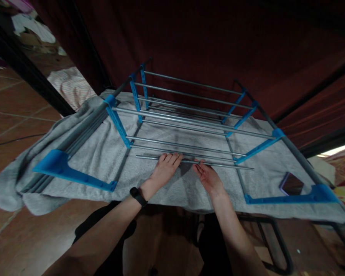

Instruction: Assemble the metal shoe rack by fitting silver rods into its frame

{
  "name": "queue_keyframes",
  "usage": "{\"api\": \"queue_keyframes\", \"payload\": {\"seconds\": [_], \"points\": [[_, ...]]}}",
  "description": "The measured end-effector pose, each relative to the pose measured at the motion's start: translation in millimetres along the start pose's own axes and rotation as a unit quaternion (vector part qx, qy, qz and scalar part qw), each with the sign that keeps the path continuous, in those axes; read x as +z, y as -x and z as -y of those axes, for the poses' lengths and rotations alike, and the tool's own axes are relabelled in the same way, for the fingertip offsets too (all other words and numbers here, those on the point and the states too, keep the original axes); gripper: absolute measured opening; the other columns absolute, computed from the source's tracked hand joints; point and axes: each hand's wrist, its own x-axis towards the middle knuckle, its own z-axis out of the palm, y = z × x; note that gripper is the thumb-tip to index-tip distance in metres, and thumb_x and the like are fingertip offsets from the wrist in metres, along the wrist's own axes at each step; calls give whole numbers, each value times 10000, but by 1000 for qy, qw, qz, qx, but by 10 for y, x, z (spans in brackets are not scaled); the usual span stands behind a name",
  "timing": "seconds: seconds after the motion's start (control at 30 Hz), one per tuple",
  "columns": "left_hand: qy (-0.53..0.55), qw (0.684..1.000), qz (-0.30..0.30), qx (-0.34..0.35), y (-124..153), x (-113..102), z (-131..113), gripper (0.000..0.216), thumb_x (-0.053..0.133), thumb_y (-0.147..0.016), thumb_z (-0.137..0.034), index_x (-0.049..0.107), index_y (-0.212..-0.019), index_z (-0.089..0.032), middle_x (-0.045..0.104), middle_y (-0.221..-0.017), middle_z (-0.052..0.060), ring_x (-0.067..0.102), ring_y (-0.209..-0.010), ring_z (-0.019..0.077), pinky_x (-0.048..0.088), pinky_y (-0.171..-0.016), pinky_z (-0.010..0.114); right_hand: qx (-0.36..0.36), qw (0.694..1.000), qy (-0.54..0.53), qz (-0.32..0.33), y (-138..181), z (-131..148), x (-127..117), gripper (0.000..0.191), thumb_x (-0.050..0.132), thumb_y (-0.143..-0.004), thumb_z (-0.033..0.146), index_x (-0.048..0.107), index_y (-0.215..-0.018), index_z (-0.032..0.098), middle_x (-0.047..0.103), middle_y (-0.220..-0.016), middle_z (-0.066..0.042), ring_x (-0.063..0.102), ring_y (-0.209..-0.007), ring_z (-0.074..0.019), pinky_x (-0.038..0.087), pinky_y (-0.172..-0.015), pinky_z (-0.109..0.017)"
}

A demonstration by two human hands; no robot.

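A loose thin metal rod (228,165) lies level in front of a partly built rack with blue plastic brackets (119,126) and grey metal crossbars (186,119). My left hand (167,166), with a black band on the wrist, has its fingers bent over the rod left of its middle. On the right part of the rod, my right hand (208,177) is turned partly palm up with its fingers curled at the bar. The nearest brackets, a left blue bracket (74,174) and a right blue bracket (290,199), have no crossbar between them.
A grey blanket (158,188) covers the surface under the rack. More grey tubes (83,134) lie along its left side. A phone (291,184) rests inside the right front bracket. Behind hangs a dark red curtain (189,38); black metal frame bars (31,69) stand at the sides.
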Motion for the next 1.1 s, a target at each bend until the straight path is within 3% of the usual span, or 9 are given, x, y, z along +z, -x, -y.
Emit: {"api": "queue_keyframes", "payload": {"seconds": [0.2, 0.57, 0.8, 1.1], "points": [[-25, 999, 7, 41, 7, -21, -46, 609, 439, -1004, -102, 475, -1598, -229, 542, -1619, 125, 506, -1466, 296, 361, -1240, 547, -20, 999, 11, 32, -1, -2, 6, 151, 809, -803, 111, 771, -858, 247, 839, -939, -9, 790, -936, -154, 659, -913, -313], [-40, 998, -12, 57, 52, -77, -115, 669, 482, -1005, -128, 388, -1652, -272, 412, -1723, 100, 403, -1575, 300, 345, -1285, 603, -58, 998, 20, 17, -14, -30, 74, 156, 795, -827, 103, 782, -889, 246, 832, -948, 9, 783, -994, -136, 630, -1011, -306], [-11, 986, -105, 132, 136, -105, -54, 588, 529, -992, -86, 488, -1573, -166, 455, -1694, 118, 369, -1599, 260, 352, -1308, 449, -81, 996, 13, 18, 41, 23, 150, 167, 858, -803, 143, 785, -917, 242, 836, -1013, -5, 776, -1045, -145, 627, -1033, -314], [56, 981, -84, 164, 169, -111, -27, 409, 519, -1010, -84, 628, -1402, -123, 660, -1498, 127, 542, -1472, 238, 405, -1266, 416, -77, 997, 7, -1, 51, 75, 231, 168, 856, -801, 122, 788, -901, 238, 840, -1043, -17, 784, -1033, -147, 618, -1047, -326]]}}
